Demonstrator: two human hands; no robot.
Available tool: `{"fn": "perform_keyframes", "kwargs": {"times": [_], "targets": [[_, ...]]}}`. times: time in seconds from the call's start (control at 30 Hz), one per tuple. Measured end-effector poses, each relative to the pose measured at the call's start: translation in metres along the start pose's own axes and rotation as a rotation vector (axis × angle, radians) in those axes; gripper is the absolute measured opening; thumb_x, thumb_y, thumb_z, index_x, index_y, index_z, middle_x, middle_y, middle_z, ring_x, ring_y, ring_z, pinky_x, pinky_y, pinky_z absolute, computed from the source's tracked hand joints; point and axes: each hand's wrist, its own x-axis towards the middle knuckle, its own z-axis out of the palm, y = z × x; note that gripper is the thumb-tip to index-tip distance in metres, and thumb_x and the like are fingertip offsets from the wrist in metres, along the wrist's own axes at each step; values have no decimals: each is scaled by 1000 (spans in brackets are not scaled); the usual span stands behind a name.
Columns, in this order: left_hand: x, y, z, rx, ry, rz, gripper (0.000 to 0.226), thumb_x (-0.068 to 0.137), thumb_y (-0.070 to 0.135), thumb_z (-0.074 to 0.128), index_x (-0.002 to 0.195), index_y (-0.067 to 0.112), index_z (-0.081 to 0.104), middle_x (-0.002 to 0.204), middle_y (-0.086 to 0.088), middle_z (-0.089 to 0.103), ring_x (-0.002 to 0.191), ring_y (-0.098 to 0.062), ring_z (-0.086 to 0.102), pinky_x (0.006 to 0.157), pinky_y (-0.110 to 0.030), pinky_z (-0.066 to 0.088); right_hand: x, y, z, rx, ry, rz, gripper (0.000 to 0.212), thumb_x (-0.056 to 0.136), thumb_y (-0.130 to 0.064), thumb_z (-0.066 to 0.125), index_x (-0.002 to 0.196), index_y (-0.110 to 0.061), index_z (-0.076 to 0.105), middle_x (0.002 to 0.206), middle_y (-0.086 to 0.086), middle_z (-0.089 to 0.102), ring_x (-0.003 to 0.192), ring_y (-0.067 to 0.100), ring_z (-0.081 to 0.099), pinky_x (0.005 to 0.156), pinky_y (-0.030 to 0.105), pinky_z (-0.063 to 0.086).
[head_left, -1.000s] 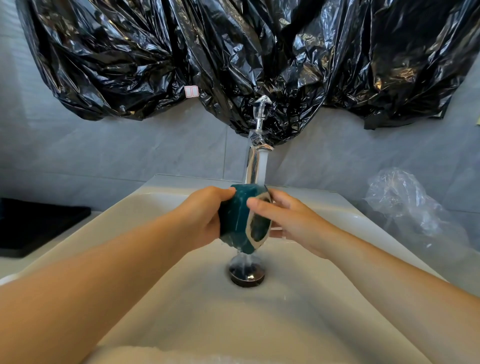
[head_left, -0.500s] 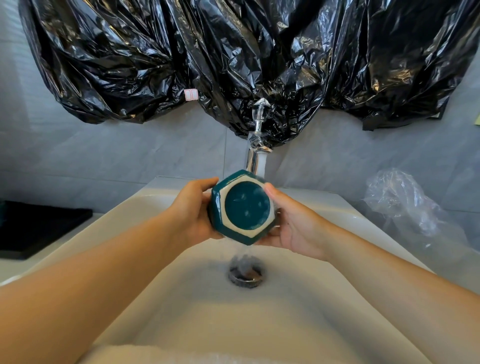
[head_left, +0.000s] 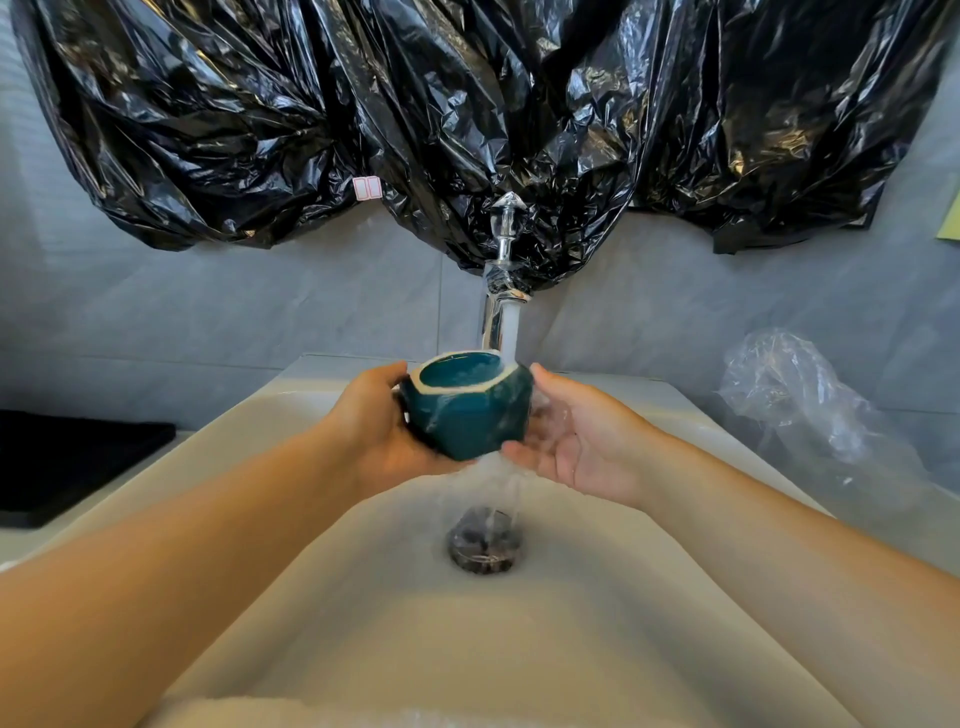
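A teal hexagonal cup (head_left: 467, 421) with a pale rim sits mouth up over the white sink (head_left: 249, 426). My left hand (head_left: 374, 426) grips it from the left, thumb near the rim and fingers beneath. My right hand (head_left: 582, 441) lies palm up at the cup's right side, its thumb against the wall and its fingertips under the base. Water (head_left: 510, 332) runs from the chrome tap (head_left: 493, 317), strikes the cup's right rim, spills over my right hand and falls to the drain (head_left: 485, 543).
Crumpled black plastic sheeting (head_left: 467, 130) covers the wall above the tap, around its crystal knob (head_left: 509, 210). A clear plastic bag (head_left: 810, 400) lies on the counter at the right. A black flat object (head_left: 67, 462) sits left of the sink.
The cup was turned from facing me with its mouth to standing mouth up under the stream. My right hand has loosened from the cup's side and now lies palm up beside it.
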Motion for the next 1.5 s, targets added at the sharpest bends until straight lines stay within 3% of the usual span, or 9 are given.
{"fn": "perform_keyframes", "kwargs": {"times": [0.2,0.43,0.63,0.77,0.83,0.93,1.07,1.27,1.5], "targets": [[-6,0,7,-44,-61,-21,31,99,27,49,120,5,51,117,-26,58,102,-44,61,77,-56,55,1,-5,-7,116,55,125,60,94,-44,57,127,7,52,81,15,71,62,20,70,58,28,61],[-12,-1,10,75,-157,-10,26,102,18,41,114,0,57,104,-29,70,87,-40,72,65,-47,61,-1,-4,-7,210,124,234,37,95,-38,55,111,-6,60,90,19,65,61,23,63,56,28,59],[-14,-1,10,261,-190,67,28,103,11,37,121,1,57,106,-23,71,93,-32,72,74,-43,60,3,3,-11,248,134,328,44,99,-37,46,121,-1,59,99,23,67,90,31,66,58,36,61],[-14,-2,9,409,-198,73,29,103,15,40,128,12,55,113,-21,69,92,-30,72,76,-42,61,1,5,-11,247,140,325,41,98,-32,47,119,0,61,101,22,68,88,32,65,59,40,62],[-11,-2,8,475,-157,76,29,103,18,41,127,18,56,114,-20,69,96,-32,70,82,-43,59,-1,4,-11,240,158,280,34,96,-26,49,117,-2,60,96,22,70,85,32,66,65,40,61],[-9,-3,7,505,-62,50,27,102,24,43,126,23,55,113,-24,66,98,-36,68,84,-47,56,-3,3,-8,206,164,184,28,95,-20,54,120,-7,56,112,21,65,93,33,66,71,43,57],[-9,-8,6,448,23,-43,29,103,28,41,125,12,50,115,-25,59,102,-41,64,86,-53,54,0,5,-4,28,138,15,23,97,-16,51,119,-11,59,111,12,67,100,26,66,83,40,55],[-6,-3,6,520,90,-19,26,102,25,44,119,9,55,109,-25,59,95,-41,66,72,-49,59,3,5,-5,-226,178,-243,23,92,-15,61,115,-18,64,109,6,72,95,20,67,80,37,56],[-3,2,-4,412,75,-112,48,96,49,47,111,4,53,116,-23,58,104,-44,62,83,-58,55,-2,2,-4,-825,96,-541,78,75,-5,80,142,-19,43,134,-3,56,119,14,56,97,28,49]]}}
